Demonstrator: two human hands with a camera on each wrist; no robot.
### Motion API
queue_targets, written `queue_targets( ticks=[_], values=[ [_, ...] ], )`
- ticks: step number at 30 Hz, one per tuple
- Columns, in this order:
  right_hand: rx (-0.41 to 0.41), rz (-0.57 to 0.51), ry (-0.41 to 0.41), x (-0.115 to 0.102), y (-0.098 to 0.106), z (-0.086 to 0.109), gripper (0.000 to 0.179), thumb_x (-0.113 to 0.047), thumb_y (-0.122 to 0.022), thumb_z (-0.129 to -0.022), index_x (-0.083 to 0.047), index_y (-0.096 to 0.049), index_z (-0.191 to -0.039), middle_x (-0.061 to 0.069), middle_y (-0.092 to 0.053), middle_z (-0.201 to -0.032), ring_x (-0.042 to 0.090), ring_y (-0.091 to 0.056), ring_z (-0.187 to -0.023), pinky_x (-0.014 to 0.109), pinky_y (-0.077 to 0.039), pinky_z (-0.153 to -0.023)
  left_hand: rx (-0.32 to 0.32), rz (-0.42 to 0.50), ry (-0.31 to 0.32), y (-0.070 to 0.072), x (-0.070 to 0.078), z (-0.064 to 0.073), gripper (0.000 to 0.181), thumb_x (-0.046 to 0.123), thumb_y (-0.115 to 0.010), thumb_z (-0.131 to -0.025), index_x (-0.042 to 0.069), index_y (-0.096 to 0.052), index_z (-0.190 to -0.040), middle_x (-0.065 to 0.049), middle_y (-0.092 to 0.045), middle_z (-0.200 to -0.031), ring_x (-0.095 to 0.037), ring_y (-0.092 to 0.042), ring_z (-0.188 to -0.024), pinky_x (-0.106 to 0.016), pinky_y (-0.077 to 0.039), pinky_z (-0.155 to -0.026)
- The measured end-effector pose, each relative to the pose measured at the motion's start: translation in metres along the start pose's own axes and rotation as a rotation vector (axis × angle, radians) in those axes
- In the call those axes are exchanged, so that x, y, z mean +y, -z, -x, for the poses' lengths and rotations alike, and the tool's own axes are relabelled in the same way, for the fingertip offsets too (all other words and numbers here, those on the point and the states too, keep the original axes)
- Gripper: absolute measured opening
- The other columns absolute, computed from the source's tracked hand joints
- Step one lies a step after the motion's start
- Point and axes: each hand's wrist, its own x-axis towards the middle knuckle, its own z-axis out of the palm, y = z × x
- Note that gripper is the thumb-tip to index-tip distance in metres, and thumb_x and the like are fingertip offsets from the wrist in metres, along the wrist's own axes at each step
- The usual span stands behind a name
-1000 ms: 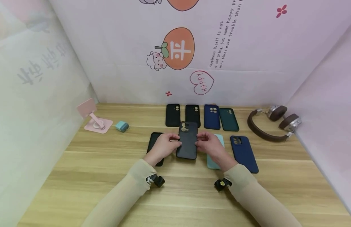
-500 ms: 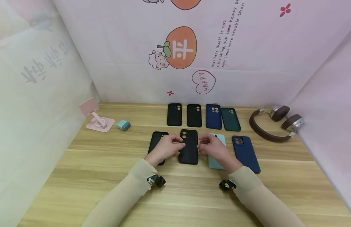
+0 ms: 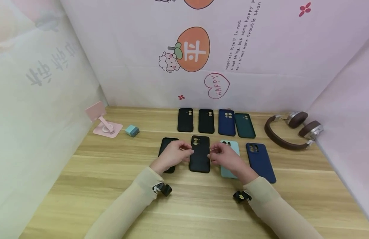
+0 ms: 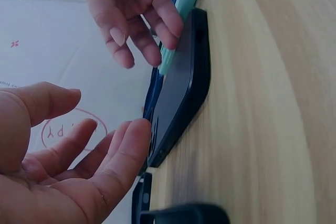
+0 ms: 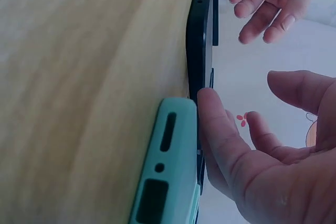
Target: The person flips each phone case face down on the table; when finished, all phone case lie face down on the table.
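Note:
A black phone case with camera cutouts lies flat on the wooden table, between both hands. My left hand hovers at its left edge, over another black phone case; thumb and fingers stand apart in the left wrist view, holding nothing. On the other side, my right hand is held above a mint phone case, its fingers loosely bent. In the right wrist view one fingertip is close to the black case's edge; whether it touches, I cannot tell. A navy phone case lies further right.
Along the back wall lie two black cases, a blue case and a dark green case. Brown headphones rest at the right. At the left are a pink stand and a blue charger.
One second ago both hands held the middle black case raised and tilted. It came down flat onto the table and both hands let go. Over the last half second they barely moved.

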Motion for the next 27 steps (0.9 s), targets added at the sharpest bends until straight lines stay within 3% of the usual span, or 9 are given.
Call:
queue_targets(
  ticks=[9, 20, 27],
  values=[
    [-0.023, 0.007, 0.044, -0.01, -0.012, -0.003, 0.041, -0.012, -0.062, -0.096, 0.003, -0.047, -0.13, 0.019, -0.052, -0.119, 0.031, -0.061, -0.103, 0.04, -0.054, -0.085, 0.069, -0.019, -0.043, 0.024, -0.007, 0.003, 0.024, 0.016, -0.066, -0.094, -0.001, -0.066, -0.112, -0.01, -0.066, -0.099, -0.028, -0.067, -0.084, -0.038, -0.057, -0.074],
    [-0.05, -0.016, 0.087, -0.015, -0.04, -0.011, 0.035, -0.009, -0.062, -0.096, 0.002, -0.051, -0.127, 0.016, -0.057, -0.114, 0.024, -0.06, -0.102, 0.04, -0.055, -0.084, 0.163, -0.029, 0.006, 0.065, -0.026, 0.015, 0.022, 0.019, -0.067, -0.094, 0.003, -0.065, -0.11, -0.01, -0.065, -0.104, -0.032, -0.066, -0.091, -0.038, -0.056, -0.076],
    [-0.062, -0.038, 0.092, -0.022, -0.055, -0.017, 0.033, -0.007, -0.061, -0.094, 0.003, -0.052, -0.124, 0.017, -0.057, -0.111, 0.028, -0.063, -0.1, 0.039, -0.056, -0.082, 0.21, -0.059, 0.027, 0.084, -0.041, 0.022, 0.02, 0.019, -0.066, -0.095, 0.004, -0.065, -0.108, -0.011, -0.064, -0.096, -0.024, -0.063, -0.08, -0.036, -0.054, -0.072]
  ],
)
